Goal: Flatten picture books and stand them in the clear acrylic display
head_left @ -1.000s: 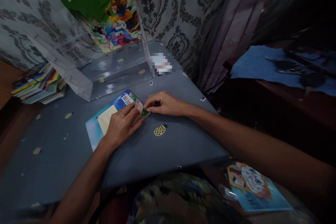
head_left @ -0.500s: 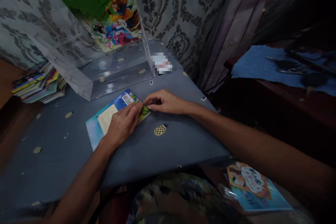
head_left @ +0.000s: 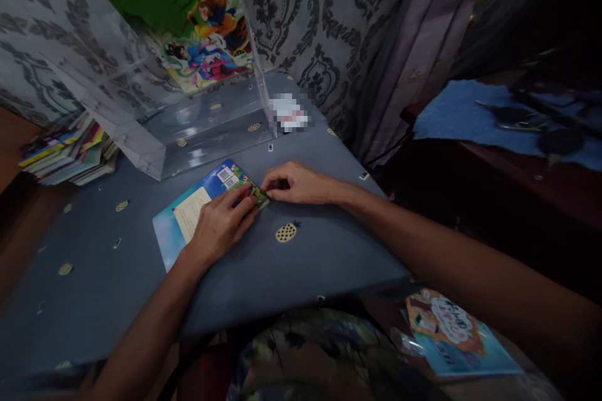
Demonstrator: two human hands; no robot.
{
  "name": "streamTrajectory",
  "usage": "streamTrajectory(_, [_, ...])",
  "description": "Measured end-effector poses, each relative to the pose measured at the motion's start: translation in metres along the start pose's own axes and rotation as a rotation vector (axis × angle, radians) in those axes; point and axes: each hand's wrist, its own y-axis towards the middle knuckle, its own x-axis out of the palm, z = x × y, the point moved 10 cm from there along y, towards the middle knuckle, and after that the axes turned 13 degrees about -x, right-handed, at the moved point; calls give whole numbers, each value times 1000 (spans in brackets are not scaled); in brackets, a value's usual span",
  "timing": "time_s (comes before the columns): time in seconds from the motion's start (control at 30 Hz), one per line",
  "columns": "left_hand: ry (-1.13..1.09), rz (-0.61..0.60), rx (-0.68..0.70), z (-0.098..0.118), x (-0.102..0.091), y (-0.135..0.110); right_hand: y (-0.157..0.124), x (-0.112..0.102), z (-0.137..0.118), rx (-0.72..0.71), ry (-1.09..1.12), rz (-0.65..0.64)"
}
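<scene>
A thin blue picture book [head_left: 175, 230] lies back cover up on the grey pineapple-print tablecloth [head_left: 305, 257]. My left hand [head_left: 221, 225] rests on the book's right end, fingers stretched flat and pressing its corner down. My right hand [head_left: 296, 183] sits just right of that corner on the cloth. Its fingers are curled and pinched at the book's edge, and what they hold is hidden. The fingertips of both hands nearly meet at the corner.
A clear acrylic box [head_left: 155, 138] stands behind the book, with a green illustrated book [head_left: 197, 25] leaning inside. Stacked books [head_left: 70, 153] lie at the far left. Another picture book [head_left: 451, 332] lies low on the right. Scissors [head_left: 508, 116] rest on a blue cloth [head_left: 470, 116].
A pale flap that stood lifted at the book's corner a second ago is now pressed flat under my left fingers. My right hand has hardly moved.
</scene>
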Motion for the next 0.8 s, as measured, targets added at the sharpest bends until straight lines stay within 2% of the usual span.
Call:
streamTrajectory(0.6, [-27,-5,3,-1,0,-1,1,3,-6,-118,-11,28])
streamTrajectory(0.8, [-70,-36,-86,-9,4,-1,0,-1,-11,-138,22,67])
